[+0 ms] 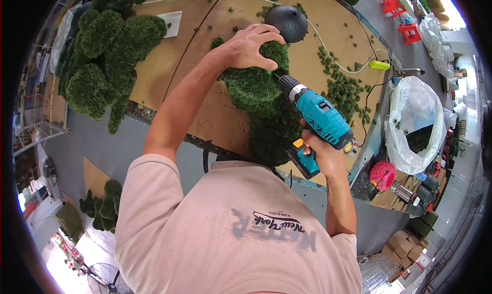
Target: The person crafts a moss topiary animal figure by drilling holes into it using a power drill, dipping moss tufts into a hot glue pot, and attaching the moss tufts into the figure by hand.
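My right hand is wrapped around the handle of a teal and black cordless drill. The drill points up and to the left, and the bit at its chuck meets the side of a green shape covered in artificial grass. My left hand curves over the top of this shape, thumb and fingers on either side of it. Lower down, the shape turns dark and reaches close to my body. Just past my left fingers rests a dark grey dome with small holes.
Several bushy green grass-covered shapes are piled at the table's left. Small green tufts scatter over the brown tabletop on the right, near a white cable and a yellow-green box. A plastic-lined bin and a pink round object stand at right.
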Demonstrator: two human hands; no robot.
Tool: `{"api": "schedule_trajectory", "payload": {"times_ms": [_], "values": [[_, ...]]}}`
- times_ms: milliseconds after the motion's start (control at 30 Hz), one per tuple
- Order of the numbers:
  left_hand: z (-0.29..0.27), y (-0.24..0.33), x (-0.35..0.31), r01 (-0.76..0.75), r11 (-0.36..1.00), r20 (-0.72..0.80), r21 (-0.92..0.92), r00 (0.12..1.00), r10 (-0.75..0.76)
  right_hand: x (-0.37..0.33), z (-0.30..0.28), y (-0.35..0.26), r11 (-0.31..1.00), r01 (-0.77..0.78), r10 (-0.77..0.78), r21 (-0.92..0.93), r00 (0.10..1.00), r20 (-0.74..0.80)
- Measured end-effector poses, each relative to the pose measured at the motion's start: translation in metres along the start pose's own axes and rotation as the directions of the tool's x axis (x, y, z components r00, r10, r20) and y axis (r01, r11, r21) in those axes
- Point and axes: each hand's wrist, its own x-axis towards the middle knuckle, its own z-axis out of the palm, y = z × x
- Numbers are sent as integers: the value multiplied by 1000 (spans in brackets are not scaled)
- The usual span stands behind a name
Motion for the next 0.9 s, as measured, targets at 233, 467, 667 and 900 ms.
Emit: {"api": "schedule_trajectory", "payload": {"times_ms": [233, 467, 667, 900], "values": [[1, 1, -2, 13, 1000, -10, 0, 1000, -13, 4, 1, -7, 996, -32, 34, -79, 999, 15], [5, -3, -8, 36, 999, -29, 5, 999, -36, 15, -15, -28, 926, -7, 47, -378, 994, 96], [6, -7, -7, 5, 1000, -40, 18, 999, -4, 26, -21, -45, 761, 50, 40, -647, 991, 124], [2, -6, -5, -7, 1000, -18, 10, 1000, 7, 22, -13, -62, 707, 176, -41, -684, 977, 210]]}}
